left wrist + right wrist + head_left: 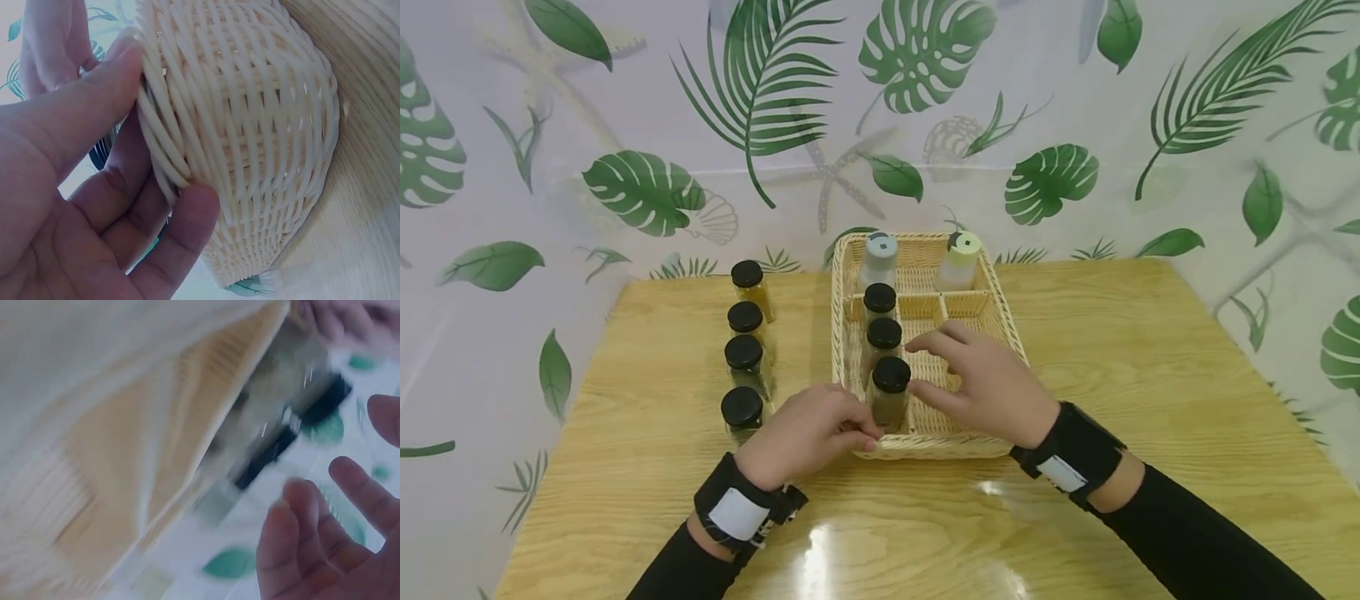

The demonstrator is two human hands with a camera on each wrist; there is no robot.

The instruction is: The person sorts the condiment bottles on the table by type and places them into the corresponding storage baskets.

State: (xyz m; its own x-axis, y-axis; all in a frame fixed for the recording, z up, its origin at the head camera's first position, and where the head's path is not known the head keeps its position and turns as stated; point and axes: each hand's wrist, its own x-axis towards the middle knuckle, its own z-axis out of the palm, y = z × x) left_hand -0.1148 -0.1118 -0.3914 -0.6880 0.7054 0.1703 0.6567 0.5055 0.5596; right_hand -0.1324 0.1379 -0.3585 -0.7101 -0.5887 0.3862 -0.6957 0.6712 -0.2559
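Note:
My left hand [808, 433] grips the front left rim of a divided wicker basket [955, 446]. In the left wrist view, its thumb and fingers [194, 212] lie on either side of the woven rim [165, 119]. Three glass jars with black lids stand in a row in the basket's left compartment: a front jar [889, 408], a middle jar [883, 333] and a rear jar [880, 297]. Close to the right of them is my right hand [992, 387], holding nothing, its fingers spread. The blurred right wrist view shows its fingers [278, 544] apart from the jar lids [269, 456].
At the back of the basket stand a blue-capped bottle [880, 258] and a yellow-green-capped bottle [961, 260]. Several black-lidded jars line the table left of the basket, the nearest jar [742, 410] beside my left hand. A leaf-patterned backdrop [925, 183] rises behind the wooden table [1150, 350].

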